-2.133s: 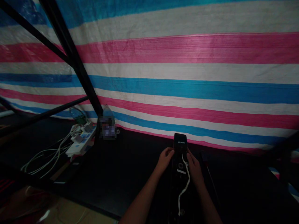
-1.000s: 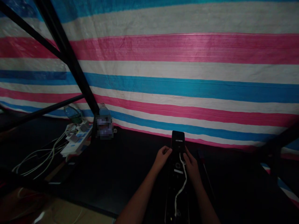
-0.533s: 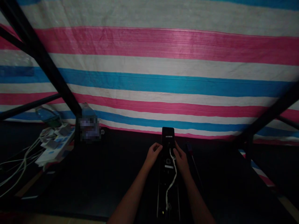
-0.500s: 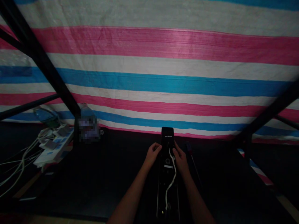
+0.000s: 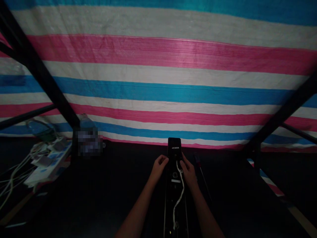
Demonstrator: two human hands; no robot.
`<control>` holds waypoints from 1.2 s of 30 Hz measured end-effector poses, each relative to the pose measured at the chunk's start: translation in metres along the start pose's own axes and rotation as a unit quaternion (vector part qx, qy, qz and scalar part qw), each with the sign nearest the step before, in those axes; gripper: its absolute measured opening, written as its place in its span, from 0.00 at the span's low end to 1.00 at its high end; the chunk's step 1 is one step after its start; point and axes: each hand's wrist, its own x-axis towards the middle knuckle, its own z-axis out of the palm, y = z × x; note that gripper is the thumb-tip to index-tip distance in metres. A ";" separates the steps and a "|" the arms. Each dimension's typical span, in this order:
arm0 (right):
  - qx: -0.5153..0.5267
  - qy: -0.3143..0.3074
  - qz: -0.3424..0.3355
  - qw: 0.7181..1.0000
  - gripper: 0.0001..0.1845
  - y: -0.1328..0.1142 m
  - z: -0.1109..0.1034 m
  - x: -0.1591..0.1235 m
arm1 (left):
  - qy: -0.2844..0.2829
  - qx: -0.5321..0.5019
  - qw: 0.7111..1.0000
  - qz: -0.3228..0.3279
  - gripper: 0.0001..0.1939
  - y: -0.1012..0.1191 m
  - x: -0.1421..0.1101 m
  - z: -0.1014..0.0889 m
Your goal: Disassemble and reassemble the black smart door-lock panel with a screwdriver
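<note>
1. Hands, two of them, both bare, at one long black device (image 5: 175,191) right in front of the person.
2. Left hand (image 5: 158,167) now: thumb and forefinger grasping the device's left edge near its far end, knuckles bent, forearm slanting up from the bottom of the view.
3. Right hand (image 5: 188,170) mirrors it: thumb over the near face, fingers along the right edge, grasping too, forearm angled inward. How firmly either one squeezes, I cannot tell.
4. On the device we count one white cord (image 5: 182,190) winding lengthwise and two small pale labels. Its far end points at the striped sheet (image 5: 173,91); whether its underside rests on the black tabletop (image 5: 111,191) is too dark to tell.
5. Just to the right of the right hand, one thin tool (image 5: 197,160) with a dark and red handle, its shaft running back toward the person.
6. Over to the left, two bottles, one clear (image 5: 87,123) with a blurred label, one greenish (image 5: 41,130), and one white power strip (image 5: 48,168) with two plugs and several pale cables (image 5: 15,172).
</note>
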 end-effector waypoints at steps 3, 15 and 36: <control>0.007 0.001 -0.003 1.000 0.36 0.000 0.000 -0.001 | -0.004 0.003 1.000 0.004 0.20 -0.001 0.000 -0.001; 0.006 -0.009 -0.012 1.000 0.35 -0.005 0.001 -0.002 | -0.012 -0.005 1.000 0.010 0.20 -0.001 0.000 -0.002; 0.009 0.002 -0.013 1.000 0.35 -0.001 0.001 -0.002 | -0.018 -0.020 1.000 0.001 0.19 -0.008 0.002 -0.003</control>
